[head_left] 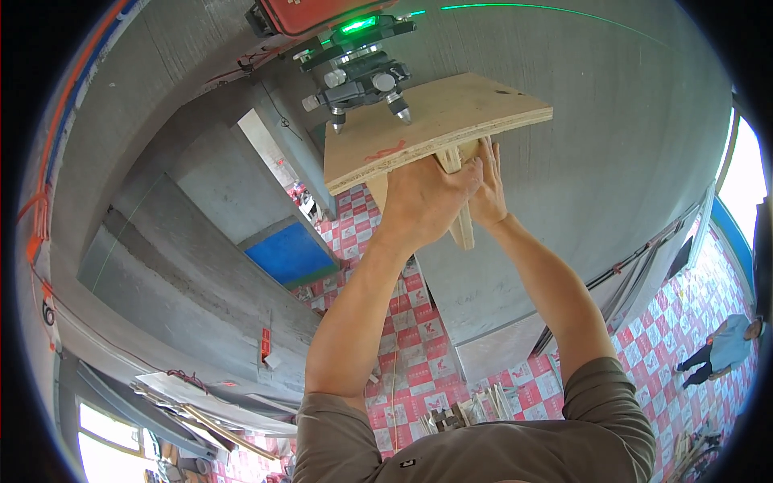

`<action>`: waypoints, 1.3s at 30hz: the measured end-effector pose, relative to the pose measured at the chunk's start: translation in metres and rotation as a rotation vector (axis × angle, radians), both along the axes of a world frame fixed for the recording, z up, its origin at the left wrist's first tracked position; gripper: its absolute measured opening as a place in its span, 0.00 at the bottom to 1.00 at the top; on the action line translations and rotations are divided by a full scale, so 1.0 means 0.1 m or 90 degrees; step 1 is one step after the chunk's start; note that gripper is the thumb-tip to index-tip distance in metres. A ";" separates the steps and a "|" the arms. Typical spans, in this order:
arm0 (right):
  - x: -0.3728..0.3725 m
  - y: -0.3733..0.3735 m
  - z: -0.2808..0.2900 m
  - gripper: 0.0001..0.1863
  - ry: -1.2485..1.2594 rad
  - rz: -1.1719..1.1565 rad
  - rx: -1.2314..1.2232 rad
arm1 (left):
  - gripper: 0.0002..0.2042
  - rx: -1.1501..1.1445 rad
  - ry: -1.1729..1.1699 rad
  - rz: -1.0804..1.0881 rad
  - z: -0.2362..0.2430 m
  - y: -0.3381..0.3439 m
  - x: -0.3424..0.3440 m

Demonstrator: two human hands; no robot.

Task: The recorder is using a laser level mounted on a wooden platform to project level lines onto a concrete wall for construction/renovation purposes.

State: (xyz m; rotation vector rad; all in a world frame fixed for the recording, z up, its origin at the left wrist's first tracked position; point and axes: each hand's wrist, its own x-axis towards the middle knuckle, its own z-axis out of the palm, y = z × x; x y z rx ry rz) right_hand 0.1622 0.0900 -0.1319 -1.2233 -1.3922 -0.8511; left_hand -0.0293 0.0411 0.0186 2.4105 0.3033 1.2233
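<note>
Plywood platform (451, 105), upper middle of view, near the grey wall (596, 153); red scrawl on its upper face near the front edge; taken as reference for all positions. Far left of the platform: orange cable (40, 193) running down the side. Left of and below it, nearer: blue panel (291, 251) in a grey surround. On the platform's left part: laser level (354, 64), red upper body, black base with silver knobs, green light lit, two pointed feet visible on the board. Directly beneath the platform, left of its middle: left hand (420, 197), curled about the wooden brace (461, 225), which projects downward from the underside; thumb side visible, fingertips hidden. Just right of the brace, also under the platform: right hand (490, 189), fingers nearly straight, close together, pointing up toward the underside; cannot tell whether it grips anything. Green laser line (547, 9) on the wall above the platform, extending to its right. Well below the platform: red-and-white checked floor covering (419, 370). Far right of and below the platform: another person (729, 342), light blue top, dark trousers.
</note>
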 end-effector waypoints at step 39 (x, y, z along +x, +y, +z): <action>-0.05 -0.04 0.04 0.44 -0.007 -0.030 0.027 | 0.17 -0.098 -0.010 -0.025 -0.01 -0.04 0.01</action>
